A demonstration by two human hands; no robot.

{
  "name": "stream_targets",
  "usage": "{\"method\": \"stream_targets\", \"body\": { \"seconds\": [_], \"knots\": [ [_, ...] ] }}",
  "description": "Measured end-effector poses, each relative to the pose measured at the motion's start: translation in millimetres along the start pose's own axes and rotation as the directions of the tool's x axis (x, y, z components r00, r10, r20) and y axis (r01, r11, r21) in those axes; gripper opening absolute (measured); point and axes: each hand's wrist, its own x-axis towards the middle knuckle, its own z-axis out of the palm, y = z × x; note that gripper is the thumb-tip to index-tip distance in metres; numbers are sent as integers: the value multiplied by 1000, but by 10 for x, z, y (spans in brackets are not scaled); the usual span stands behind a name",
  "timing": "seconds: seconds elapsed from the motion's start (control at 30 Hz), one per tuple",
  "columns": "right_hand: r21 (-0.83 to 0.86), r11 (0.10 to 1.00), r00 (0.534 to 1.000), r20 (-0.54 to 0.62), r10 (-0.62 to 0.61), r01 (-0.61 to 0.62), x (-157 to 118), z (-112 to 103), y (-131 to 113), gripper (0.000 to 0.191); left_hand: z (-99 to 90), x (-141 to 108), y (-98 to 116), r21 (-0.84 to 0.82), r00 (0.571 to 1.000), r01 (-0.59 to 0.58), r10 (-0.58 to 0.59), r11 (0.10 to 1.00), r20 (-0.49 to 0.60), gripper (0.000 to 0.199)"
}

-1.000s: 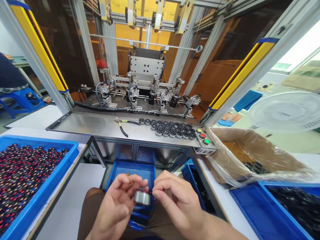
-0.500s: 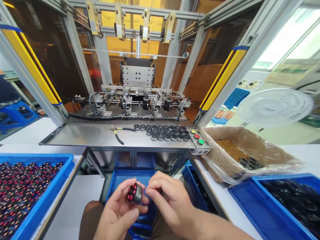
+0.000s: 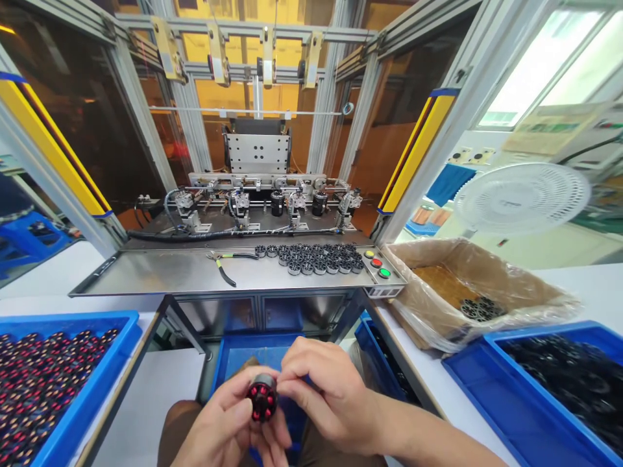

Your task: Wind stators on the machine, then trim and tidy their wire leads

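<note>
The left hand [image 3: 226, 415] grasps a round black motor part with silver rim and red coils [image 3: 263, 398]. At its edge, the right hand [image 3: 335, 397] pinches thumb to forefinger; whether on anything, one cannot tell. The step seems fine edge work, calling for steady left support and light, precise fingertips.

bright daylight from upper-right windows, amber glow behind panels, soft metal glare, stretched edges, slight blur
</note>
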Motion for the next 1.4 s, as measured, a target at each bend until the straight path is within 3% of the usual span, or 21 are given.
{"method": "stream_targets", "body": {
  "seconds": [0.07,0.13,0.23,0.3,0.37,0.43,0.47,0.53,0.63,0.73,0.8,0.87,1.0,1.07,1.13,1.2,1.23,1.33,1.4],
  "knots": [
    [-33,997,997,-32,67,-68,-15,13,-22,18,60,-21,12,38,987,-110,113,993,-111,46],
    [-36,991,990,-61,130,-132,-20,35,-41,18,73,-13,2,65,942,-260,267,964,-202,42],
    [-4,989,987,-69,145,-145,-7,59,-46,19,14,42,-27,58,879,-426,428,903,-209,35],
    [26,995,995,-30,95,-94,6,61,-31,18,-32,82,-38,50,920,-354,358,934,-158,38],
    [53,998,999,19,30,-31,15,51,-9,18,-45,100,-38,28,991,-116,118,993,-64,47],
    [62,998,999,40,-11,9,16,35,8,18,-23,88,-28,15,994,97,-98,995,54,60],
    [58,998,999,38,-20,18,15,27,11,18,-4,74,-22,15,987,135,-136,991,91,61],
    [33,999,1000,14,-18,18,11,15,7,17,36,43,-13,28,994,78,-80,997,69,51],
    [-28,998,998,-22,53,-54,7,14,-14,18,65,23,-26,103,988,-131,139,986,-71,36],
    [-49,988,988,-56,145,-148,10,36,-28,21,43,45,-81,176,904,-342,374,923,-206,45],
    [-36,985,983,-80,163,-166,19,59,-22,22,1,69,-117,192,841,-433,471,881,-267,52],
    [-17,987,983,-95,157,-159,31,80,-6,22,-60,88,-138,211,836,-445,488,870,-251,54],
    [17,993,987,-104,121,-120,44,95,4,22,-181,101,-151,246,902,-353,398,903,-168,36],
    [31,992,982,-141,129,-126,33,100,-23,20,-216,107,-144,259,895,-356,407,898,-181,27],
    [79,977,956,-205,211,-199,0,127,-63,21,-234,120,-119,285,860,-400,465,871,-212,24],
    [243,905,896,-198,398,-349,-60,199,-93,26,-243,137,-77,300,827,-432,507,850,-244,24],
    [373,821,850,-138,509,-432,-99,254,-96,30,-242,145,-55,301,820,-437,513,847,-253,24],
    [712,420,717,169,676,-563,-221,465,-47,41,-203,166,-8,272,816,-449,514,851,-263,24],
    [802,235,689,276,671,-549,-281,593,17,46,-144,174,-9,228,810,-469,519,853,-273,24]
  ]
}}
